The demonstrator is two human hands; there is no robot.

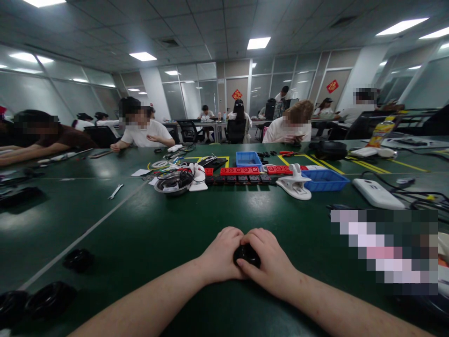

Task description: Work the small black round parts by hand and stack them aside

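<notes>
Both my hands meet around a small, glossy, rounded black object (247, 255) at the near middle of the green table (168, 224). My left hand (224, 252) is curled along its left side. From the right, my right hand (268, 260) wraps it, with the thumb across its near side and the fingers over the top. The fingers of the two hands touch above it. Much of the object is covered, so its exact kind does not show.
Black ring-like parts (51, 299) lie at the near left, a wrench (115, 191) beyond them. Across the middle stand a metal bowl of cables (173, 185), red socket strips (240, 171), a white clip (295, 185) and a blue bin (324, 180). A white device (378, 193) lies right. People sit opposite.
</notes>
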